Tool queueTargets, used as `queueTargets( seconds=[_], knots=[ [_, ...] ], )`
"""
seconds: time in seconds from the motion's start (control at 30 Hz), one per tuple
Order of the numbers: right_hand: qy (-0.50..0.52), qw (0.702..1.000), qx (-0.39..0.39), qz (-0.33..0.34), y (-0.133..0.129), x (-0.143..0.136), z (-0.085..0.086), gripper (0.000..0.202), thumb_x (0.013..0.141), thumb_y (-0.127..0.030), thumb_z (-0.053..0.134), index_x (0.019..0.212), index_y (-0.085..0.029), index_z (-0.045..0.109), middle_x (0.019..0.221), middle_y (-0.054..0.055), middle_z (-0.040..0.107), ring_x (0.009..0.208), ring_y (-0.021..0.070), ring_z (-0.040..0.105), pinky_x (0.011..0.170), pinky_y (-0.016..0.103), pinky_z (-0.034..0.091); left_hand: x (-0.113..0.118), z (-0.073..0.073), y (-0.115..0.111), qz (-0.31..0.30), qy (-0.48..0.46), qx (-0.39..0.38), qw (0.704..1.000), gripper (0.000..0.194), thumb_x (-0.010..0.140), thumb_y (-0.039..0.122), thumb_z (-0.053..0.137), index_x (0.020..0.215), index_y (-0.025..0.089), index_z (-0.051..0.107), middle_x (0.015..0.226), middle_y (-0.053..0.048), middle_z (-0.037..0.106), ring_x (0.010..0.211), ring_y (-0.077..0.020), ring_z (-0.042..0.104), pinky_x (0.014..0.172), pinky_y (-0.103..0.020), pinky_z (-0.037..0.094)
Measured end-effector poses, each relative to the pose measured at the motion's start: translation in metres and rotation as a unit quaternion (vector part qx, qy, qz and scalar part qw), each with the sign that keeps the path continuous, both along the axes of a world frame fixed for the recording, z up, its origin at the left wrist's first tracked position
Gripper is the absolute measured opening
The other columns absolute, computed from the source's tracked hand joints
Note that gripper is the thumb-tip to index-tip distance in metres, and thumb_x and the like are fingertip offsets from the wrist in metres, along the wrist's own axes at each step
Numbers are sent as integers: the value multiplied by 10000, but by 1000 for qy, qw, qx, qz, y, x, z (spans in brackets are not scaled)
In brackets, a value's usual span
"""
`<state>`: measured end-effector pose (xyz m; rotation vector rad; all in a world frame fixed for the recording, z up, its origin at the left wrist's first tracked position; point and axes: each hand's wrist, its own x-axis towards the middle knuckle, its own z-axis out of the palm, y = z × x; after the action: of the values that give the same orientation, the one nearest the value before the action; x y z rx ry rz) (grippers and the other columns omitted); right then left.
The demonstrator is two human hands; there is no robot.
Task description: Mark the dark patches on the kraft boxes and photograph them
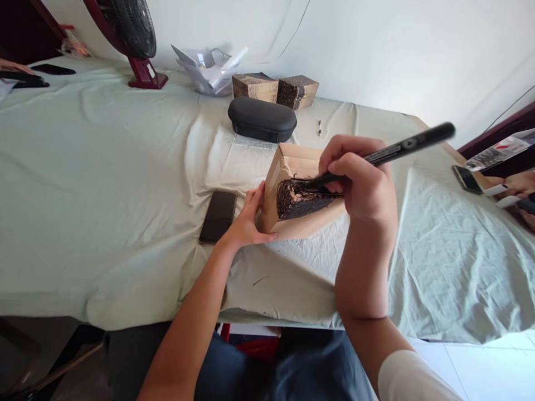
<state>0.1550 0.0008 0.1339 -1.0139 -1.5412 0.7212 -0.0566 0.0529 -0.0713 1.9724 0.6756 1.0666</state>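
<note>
A cardboard box (307,227) stands tilted on the cloth-covered table, with dense black marker strokes over part of its surface. My left hand (249,220) grips its left end, thumb along the lower edge and fingers behind. In my right hand (359,175) is a black marker pen (412,146), pinched between thumb and fingers. Its lower end slants down to the inked area; the exact tip is hard to make out against the black strokes. Just left of my left hand lies a dark smartphone (218,217).
Behind the box are a black zip case (262,120), two patterned boxes (254,88) and a plastic basket (200,83) of papers. A maroon fan (148,75) stands at the back left. Other people's hands (520,184) show at the far right and far left, near phones.
</note>
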Motion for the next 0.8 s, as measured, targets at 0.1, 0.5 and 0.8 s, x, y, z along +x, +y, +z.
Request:
queueTargets(
  seconds=[0.1,0.5,0.8],
  knots=[
    [2,999,37,-33,2,-6,-1,190,810,-116,583,660,-232,594,573,-33,427,506,124,347,511,310,235,0,-1,1,-1,-2,-4,1000,1422,636,604,939,1711,472,18,1546,-112,327,1434,-411,426,1222,-636,387],
    [-40,999,15,-33,2,2,-7,320,885,-216,655,583,-229,548,531,-22,361,532,134,308,503,330,270,1,1,-2,5,6,-17,1000,1435,622,593,955,1717,441,39,1600,-128,314,1492,-438,377,1239,-649,369],
    [-20,996,76,-52,-3,-11,-2,276,878,-243,675,622,-235,571,535,-37,415,467,112,360,463,306,256,0,-3,1,0,2,-26,1000,1428,627,557,958,1709,467,30,1599,-121,308,1487,-424,407,1242,-653,368]
  ],
)
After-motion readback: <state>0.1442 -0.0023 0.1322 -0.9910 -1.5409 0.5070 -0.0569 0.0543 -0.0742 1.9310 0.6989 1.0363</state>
